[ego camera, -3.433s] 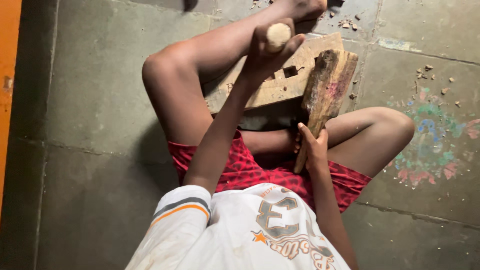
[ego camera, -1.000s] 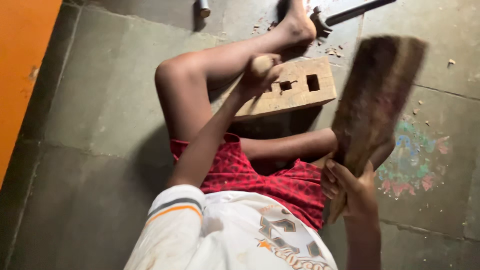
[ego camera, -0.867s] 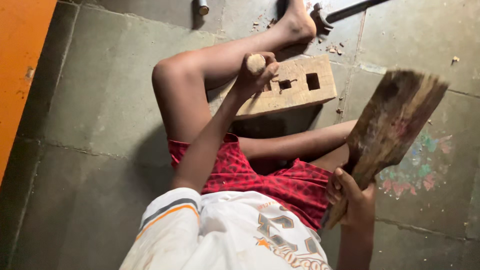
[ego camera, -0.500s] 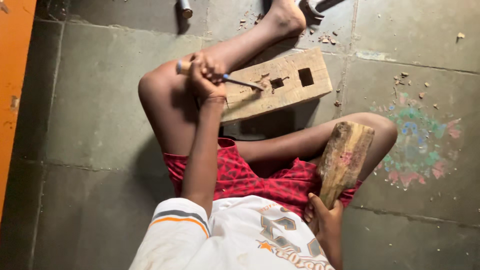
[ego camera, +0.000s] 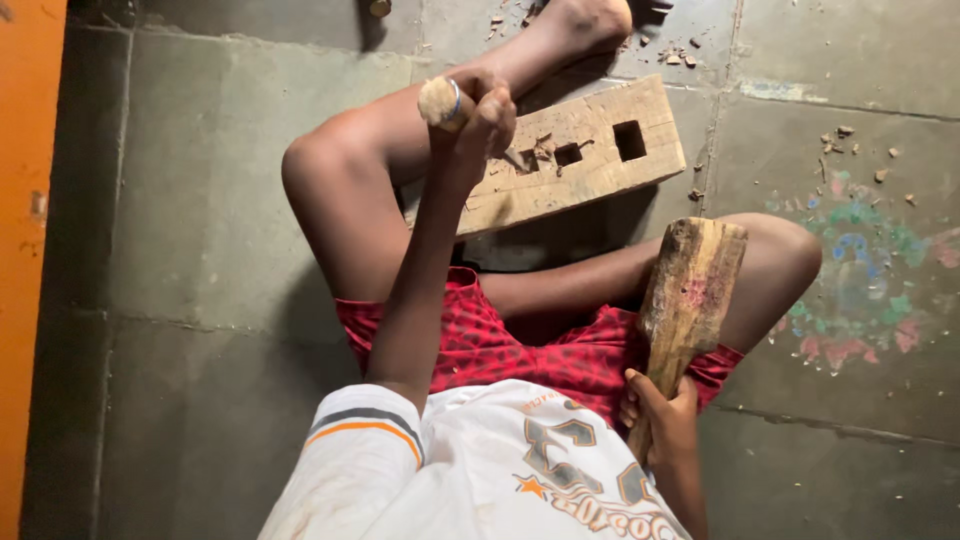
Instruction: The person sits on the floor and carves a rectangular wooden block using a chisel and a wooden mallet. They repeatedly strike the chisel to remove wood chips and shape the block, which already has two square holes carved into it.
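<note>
On the tiled floor [ego camera: 200,200], left hand [ego camera: 478,112] grips a chisel [ego camera: 445,102] over the plank [ego camera: 590,160]; right hand [ego camera: 662,420] clasps a mallet [ego camera: 690,290].

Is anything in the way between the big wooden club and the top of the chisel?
Nothing visible blocks it. The rough wooden mallet in the right hand hangs over the lap, with open air up to the wooden-handled chisel that the left hand grips.

No packages, labels, signs or screens in view. Nearest things of that kind: printed emblem [ego camera: 585,470] on white shirt at 6 o'clock, dark grey and orange with star shape, partly folded; faded chalk drawing [ego camera: 860,290] on floor at 3 o'clock, roundish, green, blue and pink, smudged.
</note>
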